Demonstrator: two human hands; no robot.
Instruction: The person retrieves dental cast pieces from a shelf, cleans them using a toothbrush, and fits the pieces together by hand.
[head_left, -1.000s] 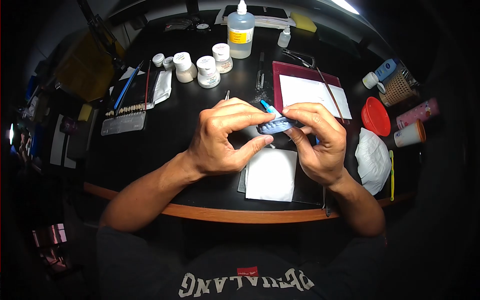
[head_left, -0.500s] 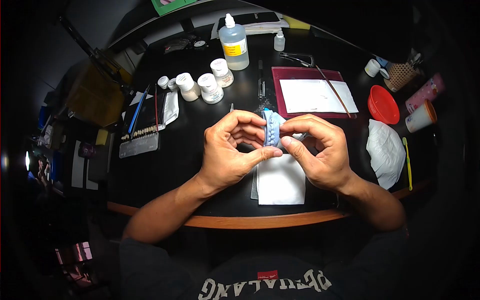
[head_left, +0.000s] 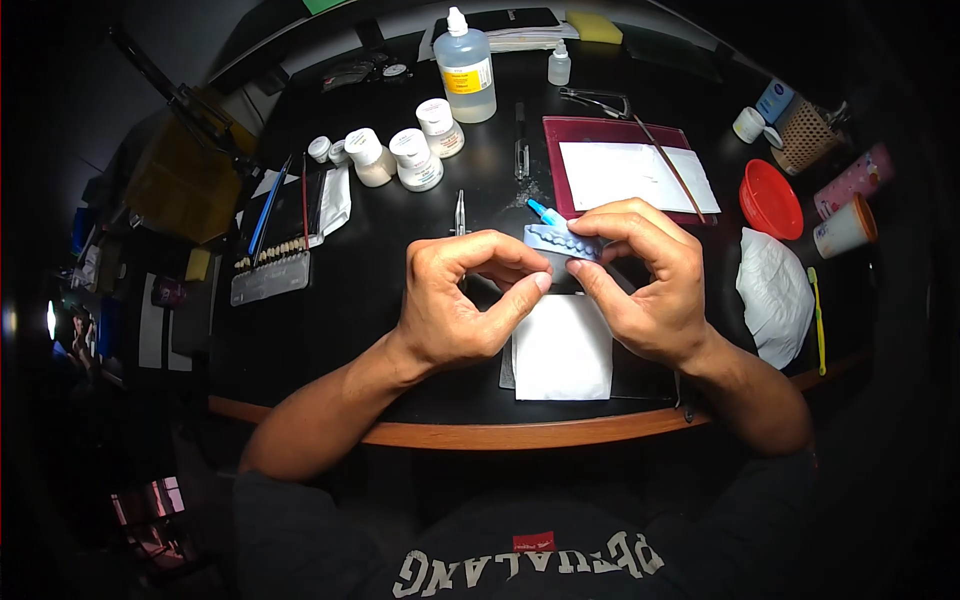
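Observation:
A blue-grey dental cast (head_left: 560, 243) with a row of teeth is held sideways above the table. My right hand (head_left: 650, 275) grips its right end between thumb and fingers. Close by its left end, my left hand (head_left: 465, 295) has thumb and index fingertips pinched together; whether anything small is between them I cannot make out. Behind the cast shows the end of a bright blue object (head_left: 545, 212), partly hidden. Under the hands lies a folded white paper (head_left: 563, 350). Metal tweezers (head_left: 460, 212) point away beyond my left hand.
Powder jars (head_left: 415, 160) and a large liquid bottle (head_left: 466, 75) stand at the back left. A maroon tray (head_left: 555, 150) with white paper and a brush lies at the back right. On the right are a red bowl (head_left: 770, 200), crumpled tissue (head_left: 775, 300) and yellow toothbrush (head_left: 818, 320).
The dental cast has turned from upright to lying sideways. My left hand has come off it, fingertips now pinched together, while my right hand keeps its grip. The view has shifted slightly.

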